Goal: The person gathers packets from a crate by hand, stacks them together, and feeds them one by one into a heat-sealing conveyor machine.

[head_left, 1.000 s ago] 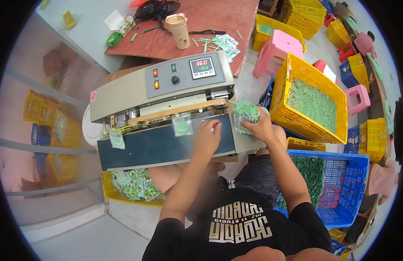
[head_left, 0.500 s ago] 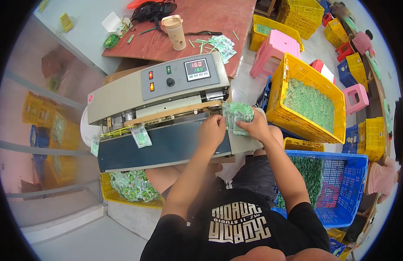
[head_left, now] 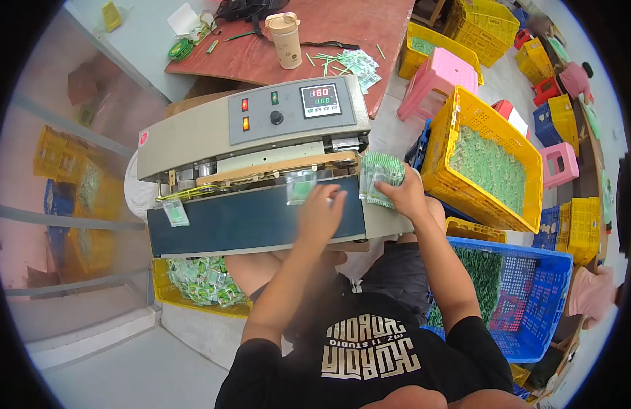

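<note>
My right hand (head_left: 405, 195) grips a stack of small clear packets with green contents (head_left: 381, 176) at the right end of the band sealer (head_left: 186, 146). My left hand (head_left: 321, 217) is over the sealer's dark conveyor belt (head_left: 254, 221), fingers apart and slightly curled, holding nothing visible. Just beside its fingertips, a single packet (head_left: 300, 188) hangs from the sealing band; whether they touch I cannot tell. Farther left, another packet (head_left: 176, 213) hangs near the yellow drive belts. The display (head_left: 321, 100) reads 160 on both lines.
Packets fill a yellow crate (head_left: 164, 290) below the sealer. To my right stand a yellow crate (head_left: 435, 160) of green packets and a blue crate (head_left: 544, 307). A cup (head_left: 285, 42) and loose green sticks sit on the red table (head_left: 240, 61). A pink stool (head_left: 443, 71) stands behind.
My left hand has moved left from beside the stack, and a packet now hangs at the band there. The earlier hanging packet has travelled left; the leftmost one is gone from the sealer's end.
</note>
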Motion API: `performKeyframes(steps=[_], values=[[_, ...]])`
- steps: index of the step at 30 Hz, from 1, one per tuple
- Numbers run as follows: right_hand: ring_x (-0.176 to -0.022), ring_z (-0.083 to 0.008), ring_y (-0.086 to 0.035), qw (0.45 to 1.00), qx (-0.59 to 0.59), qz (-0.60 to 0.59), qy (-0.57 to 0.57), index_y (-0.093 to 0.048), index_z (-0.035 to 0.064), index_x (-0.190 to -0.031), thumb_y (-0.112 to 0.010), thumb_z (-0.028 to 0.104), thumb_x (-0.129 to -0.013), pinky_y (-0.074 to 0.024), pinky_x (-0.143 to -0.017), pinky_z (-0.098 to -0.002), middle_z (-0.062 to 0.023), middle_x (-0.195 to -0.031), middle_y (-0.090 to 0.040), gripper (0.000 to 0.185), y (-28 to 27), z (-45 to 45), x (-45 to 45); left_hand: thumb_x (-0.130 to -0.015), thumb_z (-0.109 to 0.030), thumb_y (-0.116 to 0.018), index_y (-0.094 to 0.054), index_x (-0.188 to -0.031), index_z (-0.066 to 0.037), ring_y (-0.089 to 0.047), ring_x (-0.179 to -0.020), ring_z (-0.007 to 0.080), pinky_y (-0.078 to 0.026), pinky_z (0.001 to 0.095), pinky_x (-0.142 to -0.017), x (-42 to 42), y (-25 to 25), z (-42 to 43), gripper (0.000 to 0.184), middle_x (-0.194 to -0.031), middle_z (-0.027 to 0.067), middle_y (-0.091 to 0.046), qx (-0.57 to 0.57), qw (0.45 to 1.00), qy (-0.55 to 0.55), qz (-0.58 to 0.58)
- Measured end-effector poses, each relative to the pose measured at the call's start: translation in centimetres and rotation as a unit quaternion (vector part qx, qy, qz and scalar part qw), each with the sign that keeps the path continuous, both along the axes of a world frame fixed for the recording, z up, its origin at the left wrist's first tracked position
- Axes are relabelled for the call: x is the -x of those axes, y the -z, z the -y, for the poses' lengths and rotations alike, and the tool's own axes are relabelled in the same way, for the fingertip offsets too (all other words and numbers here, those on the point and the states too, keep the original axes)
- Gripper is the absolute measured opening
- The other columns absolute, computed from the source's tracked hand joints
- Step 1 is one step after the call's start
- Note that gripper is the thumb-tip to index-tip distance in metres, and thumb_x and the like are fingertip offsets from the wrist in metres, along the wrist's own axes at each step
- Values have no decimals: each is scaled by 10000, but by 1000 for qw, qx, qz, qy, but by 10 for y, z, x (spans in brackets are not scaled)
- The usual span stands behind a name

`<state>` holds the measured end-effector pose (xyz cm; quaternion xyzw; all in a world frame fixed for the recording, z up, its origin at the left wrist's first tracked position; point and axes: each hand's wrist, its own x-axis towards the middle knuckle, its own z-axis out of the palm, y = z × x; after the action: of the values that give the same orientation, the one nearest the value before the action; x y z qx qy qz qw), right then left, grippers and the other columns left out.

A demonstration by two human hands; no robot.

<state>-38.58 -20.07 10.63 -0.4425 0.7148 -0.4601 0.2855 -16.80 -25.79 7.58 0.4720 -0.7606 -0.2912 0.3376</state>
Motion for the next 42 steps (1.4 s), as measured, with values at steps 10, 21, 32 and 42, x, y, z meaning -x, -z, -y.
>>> performKeyframes(steps=[10, 21, 32, 42], values=[[-934, -230, -728, 999, -24, -31, -19, -643, -4, -1230, -831, 125, -791, -558, -853, -349, -147, -1012, -752, 495, 1, 0, 4, -947, -289, -675, -741, -961, -55, -715, -860, 369, -560, 468, -757, 45, -1, 14, 243, -926, 146, -750, -98, 995, 32, 7], [-892, -259, -728, 998, -21, -63, -6, -649, -2, -1204, -809, 129, -794, -557, -831, -363, -165, -984, -746, 459, 4, 1, 2, -946, -300, -668, -758, -985, -54, -725, -880, 372, -564, 452, -783, -7, 0, 29, 265, -956, 172, -763, -106, 993, -22, 43], [-884, -253, -727, 996, -14, -64, -62, -647, 6, -1222, -787, 121, -819, -555, -828, -363, -158, -971, -742, 442, -9, 2, 3, -948, -276, -682, -740, -1029, -77, -706, -932, 352, -563, 438, -813, 33, 2, 10, 222, -1005, 128, -728, -45, 998, 39, -2], [-876, -261, -728, 997, -31, -61, -38, -656, 6, -1230, -784, 115, -808, -559, -819, -366, -157, -968, -746, 455, -6, 0, 2, -926, -291, -684, -779, -956, -51, -735, -837, 374, -571, 423, -765, 30, -7, 20, 259, -871, 170, -759, -134, 991, -7, 24]])
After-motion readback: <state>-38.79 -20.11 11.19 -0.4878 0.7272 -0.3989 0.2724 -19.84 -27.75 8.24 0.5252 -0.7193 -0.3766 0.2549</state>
